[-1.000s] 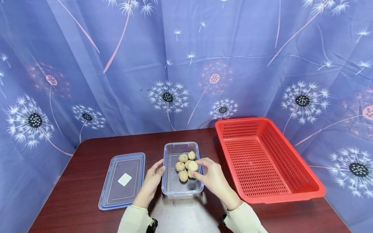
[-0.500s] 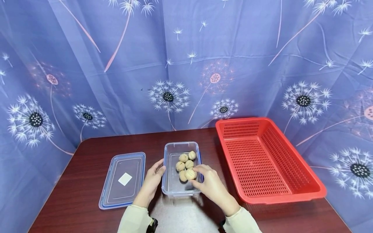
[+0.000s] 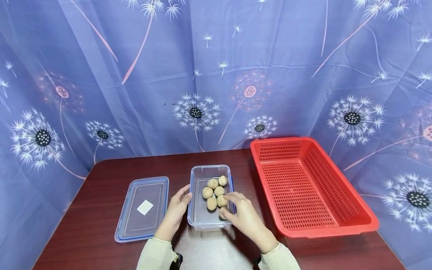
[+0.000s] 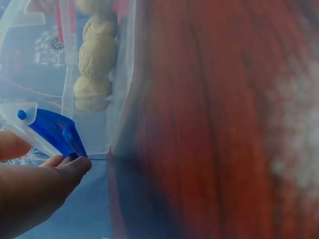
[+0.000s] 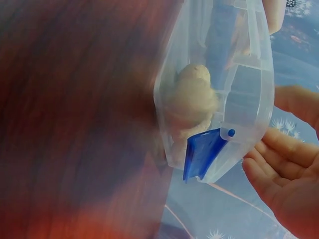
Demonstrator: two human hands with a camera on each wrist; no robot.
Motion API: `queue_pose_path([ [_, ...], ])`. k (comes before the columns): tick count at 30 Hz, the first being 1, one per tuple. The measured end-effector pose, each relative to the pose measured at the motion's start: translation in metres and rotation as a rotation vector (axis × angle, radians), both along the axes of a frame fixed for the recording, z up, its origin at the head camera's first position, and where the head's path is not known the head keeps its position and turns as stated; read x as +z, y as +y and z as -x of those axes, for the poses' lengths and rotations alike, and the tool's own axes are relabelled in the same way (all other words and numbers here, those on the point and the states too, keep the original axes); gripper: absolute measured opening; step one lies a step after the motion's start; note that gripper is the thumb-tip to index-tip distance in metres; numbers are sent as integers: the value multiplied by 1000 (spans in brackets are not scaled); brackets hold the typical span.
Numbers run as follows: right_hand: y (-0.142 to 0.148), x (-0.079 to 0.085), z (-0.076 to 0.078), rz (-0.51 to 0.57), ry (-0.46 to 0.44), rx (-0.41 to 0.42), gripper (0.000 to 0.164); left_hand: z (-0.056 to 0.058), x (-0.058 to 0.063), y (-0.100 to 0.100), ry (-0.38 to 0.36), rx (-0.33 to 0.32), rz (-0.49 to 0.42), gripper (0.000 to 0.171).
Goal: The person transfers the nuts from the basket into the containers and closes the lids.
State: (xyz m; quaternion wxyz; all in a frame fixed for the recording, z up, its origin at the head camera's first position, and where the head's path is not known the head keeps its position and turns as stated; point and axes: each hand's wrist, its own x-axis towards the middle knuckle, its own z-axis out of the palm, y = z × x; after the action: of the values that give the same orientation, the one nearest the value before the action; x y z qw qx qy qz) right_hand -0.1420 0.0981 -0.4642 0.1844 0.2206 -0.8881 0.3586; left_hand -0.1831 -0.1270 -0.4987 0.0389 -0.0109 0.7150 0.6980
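My left hand (image 3: 175, 213) holds the left side of a clear plastic food container (image 3: 206, 226) standing on the table. In the left wrist view its fingers (image 4: 75, 167) lie against a blue clip (image 4: 55, 130). Several walnuts (image 3: 211, 203) sit inside the container, mostly towards its right half. My right hand (image 3: 249, 217) reaches over the right rim, thumb and index finger spread apart. Its index fingertip meets one walnut (image 3: 221, 200), while another walnut (image 3: 223, 216) lies partly hidden behind the thumb. Walnuts look blurred in the right wrist view.
A clear lid (image 3: 135, 221) with a blue seal and a white label lies left of the container. On the right stands a red perforated basket (image 3: 298, 191). A blue dandelion-print cloth (image 3: 152, 112) hangs behind the dark red table (image 3: 87, 225).
My right hand has moved down and nearer within the container, and the walnut between its fingers has come down among the others near the front right. The left hand stays put.
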Motion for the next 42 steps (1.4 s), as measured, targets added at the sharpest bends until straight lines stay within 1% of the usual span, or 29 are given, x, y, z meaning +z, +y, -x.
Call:
queue_pose_path([
  [4, 3, 0, -2, 47, 15, -17, 30, -1, 1, -1, -2, 9, 34, 45],
  [8, 8, 1, -4, 71, 62, -27, 31, -5, 6, -3, -15, 24, 69, 44],
  [10, 11, 3, -5, 72, 79, -34, 32, -7, 12, -5, -6, 33, 95, 44],
  [13, 14, 8, -7, 76, 87, -42, 30, -11, 22, -12, 27, 47, 146, 43],
  [17, 19, 19, -14, 86, 80, -37, 27, -19, 38, -23, 84, 52, 248, 42],
  [19, 22, 26, -17, 76, 83, -41, 25, -24, 45, -28, 127, 47, 299, 42],
  [23, 32, 45, -21, 35, 87, -93, 27, -32, 62, -39, 289, 56, 441, 41],
  [25, 39, 55, -21, 23, 109, -127, 28, -36, 72, -45, 368, 81, 512, 42],
  [27, 46, 64, -19, 24, 132, -156, 28, -40, 82, -50, 405, 102, 560, 43],
  [30, 54, 69, -17, 37, 173, -183, 27, -46, 95, -55, 441, 141, 611, 44],
  [33, 55, 68, -18, 46, 173, -194, 28, -53, 99, -60, 465, 180, 649, 45],
  [37, 48, 64, -19, 47, 146, -182, 30, -62, 101, -65, 496, 224, 689, 46],
  [40, 40, 60, -18, 53, 148, -154, 32, -66, 100, -70, 506, 257, 716, 47],
  [42, 32, 59, -17, 57, 161, -127, 34, -67, 99, -74, 498, 279, 735, 47],
])
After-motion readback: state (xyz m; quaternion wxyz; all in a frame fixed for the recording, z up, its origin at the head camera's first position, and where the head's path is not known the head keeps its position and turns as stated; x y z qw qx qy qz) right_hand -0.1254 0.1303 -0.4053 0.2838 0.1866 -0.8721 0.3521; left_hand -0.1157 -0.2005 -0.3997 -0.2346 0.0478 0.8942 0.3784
